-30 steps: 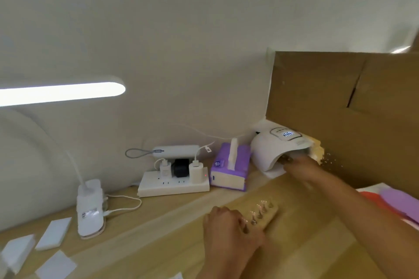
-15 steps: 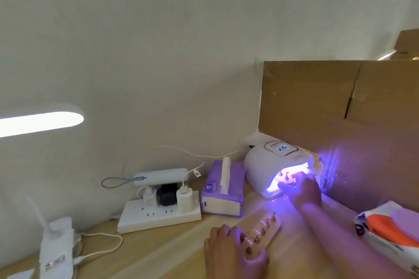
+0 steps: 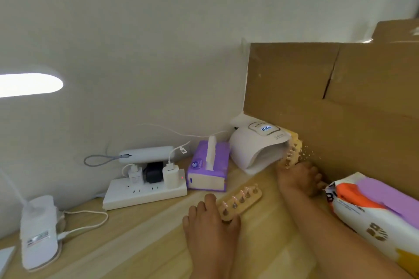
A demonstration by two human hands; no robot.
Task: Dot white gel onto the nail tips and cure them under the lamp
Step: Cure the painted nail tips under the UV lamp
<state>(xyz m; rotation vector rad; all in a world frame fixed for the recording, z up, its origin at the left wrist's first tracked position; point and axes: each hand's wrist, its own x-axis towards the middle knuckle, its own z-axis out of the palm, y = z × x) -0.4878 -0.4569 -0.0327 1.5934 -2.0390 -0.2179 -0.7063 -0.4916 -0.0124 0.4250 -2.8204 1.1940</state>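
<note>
On the wooden desk (image 3: 140, 249), the left hand (image 3: 210, 222) is gripping the near end of a wooden holder (image 3: 241, 201) carrying nail tips. Farther right, the right hand (image 3: 299, 179) is clasping a second holder (image 3: 291, 157) at the mouth of the white curing lamp (image 3: 256, 147), which is sitting beside a purple tissue box (image 3: 207, 165).

- Curing lamp (image 3: 256, 147): I see a lit blue display on its top with white digits, too blurred for me to read.
- Purple tissue pack (image 3: 207, 166): a round white emblem on the near end; I cannot read its lettering.
- Wet-wipe pack (image 3: 371, 213): bold dark characters on the white wrapper, illegible to me.
- Desk lamp base (image 3: 38, 232): a small label, unreadable.
</note>
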